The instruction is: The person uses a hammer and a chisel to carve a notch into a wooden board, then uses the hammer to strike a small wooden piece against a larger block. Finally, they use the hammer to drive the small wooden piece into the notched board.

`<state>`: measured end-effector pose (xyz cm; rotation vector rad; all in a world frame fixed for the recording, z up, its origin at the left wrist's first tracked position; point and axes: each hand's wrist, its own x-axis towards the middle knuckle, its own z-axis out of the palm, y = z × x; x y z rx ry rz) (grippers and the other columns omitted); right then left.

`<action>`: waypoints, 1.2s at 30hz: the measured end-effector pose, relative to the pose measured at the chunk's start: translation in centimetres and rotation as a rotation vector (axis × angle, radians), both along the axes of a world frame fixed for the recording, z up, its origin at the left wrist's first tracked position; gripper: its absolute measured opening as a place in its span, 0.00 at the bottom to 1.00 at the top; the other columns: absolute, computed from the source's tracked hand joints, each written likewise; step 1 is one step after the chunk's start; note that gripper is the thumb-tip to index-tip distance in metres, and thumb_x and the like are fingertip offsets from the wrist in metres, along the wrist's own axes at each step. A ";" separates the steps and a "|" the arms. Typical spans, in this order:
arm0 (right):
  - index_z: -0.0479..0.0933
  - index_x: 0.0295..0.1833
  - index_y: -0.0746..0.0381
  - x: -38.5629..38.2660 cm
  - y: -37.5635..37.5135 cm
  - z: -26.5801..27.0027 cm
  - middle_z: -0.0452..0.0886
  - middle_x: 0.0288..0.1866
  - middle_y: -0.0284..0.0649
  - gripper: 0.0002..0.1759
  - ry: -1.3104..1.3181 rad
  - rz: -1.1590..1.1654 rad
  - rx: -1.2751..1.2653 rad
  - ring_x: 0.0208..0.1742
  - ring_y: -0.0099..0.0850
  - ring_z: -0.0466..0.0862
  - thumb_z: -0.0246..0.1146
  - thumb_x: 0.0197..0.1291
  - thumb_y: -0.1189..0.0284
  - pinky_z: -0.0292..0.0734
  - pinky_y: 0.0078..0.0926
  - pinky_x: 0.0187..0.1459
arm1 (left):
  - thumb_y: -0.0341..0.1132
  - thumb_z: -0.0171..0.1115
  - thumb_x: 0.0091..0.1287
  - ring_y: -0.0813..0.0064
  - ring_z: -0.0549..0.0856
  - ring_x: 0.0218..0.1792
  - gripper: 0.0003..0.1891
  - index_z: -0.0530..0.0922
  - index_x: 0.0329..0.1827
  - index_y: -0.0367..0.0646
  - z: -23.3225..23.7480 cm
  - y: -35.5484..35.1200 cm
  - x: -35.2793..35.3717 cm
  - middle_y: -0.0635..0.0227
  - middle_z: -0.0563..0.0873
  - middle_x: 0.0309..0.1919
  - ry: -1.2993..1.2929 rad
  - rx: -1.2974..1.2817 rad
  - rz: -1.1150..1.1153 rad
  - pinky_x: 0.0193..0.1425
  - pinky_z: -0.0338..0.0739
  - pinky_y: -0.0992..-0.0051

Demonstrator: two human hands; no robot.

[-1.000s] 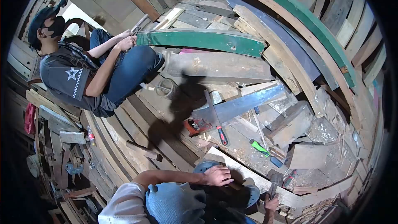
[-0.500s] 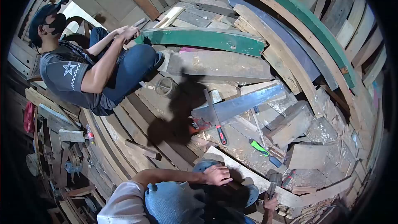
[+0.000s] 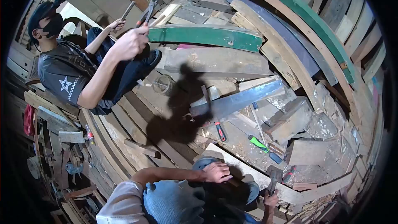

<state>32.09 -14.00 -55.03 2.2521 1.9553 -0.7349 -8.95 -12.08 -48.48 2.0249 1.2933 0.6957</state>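
Note:
My left hand (image 3: 217, 172) is closed, with its fingers curled down between my two blue-grey perforated shoes (image 3: 203, 163). What it grips is hidden in shadow. Lower right, my right hand (image 3: 271, 199) is wrapped around the handle of a hammer (image 3: 274, 177), its dark blocky head up. A pale plank (image 3: 253, 175) runs past my feet and under the hammer. Just beyond it lie a green-handled chisel (image 3: 259, 144) and a tool with a red and black handle (image 3: 220, 132). A red-handled tool (image 3: 289, 175) rests beside the hammer head.
A co-worker (image 3: 68, 70) sits at upper left, holding pliers (image 3: 150, 11) and a metal bar (image 3: 127, 10). Before them stretches a green curved board (image 3: 203, 37). A wide saw blade (image 3: 240, 99) and a glass jar (image 3: 162, 85) lie mid-floor. Stacked curved timbers (image 3: 286, 41) line the right.
The co-worker's hands have come apart and risen from the green board's end, with pliers now visible in one. My hands stay nearly in place. The view has shifted slightly.

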 end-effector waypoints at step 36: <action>0.67 0.60 0.73 -0.7 0.3 1.0 0.80 0.30 0.60 0.35 0.025 -0.078 -0.076 0.33 0.60 0.79 0.65 0.56 0.57 0.73 0.51 0.35 | 0.41 0.61 0.67 0.81 0.81 0.23 0.13 0.83 0.38 0.38 -3.6 7.1 -21.6 0.70 0.84 0.24 -0.456 -0.422 1.417 0.28 0.76 0.77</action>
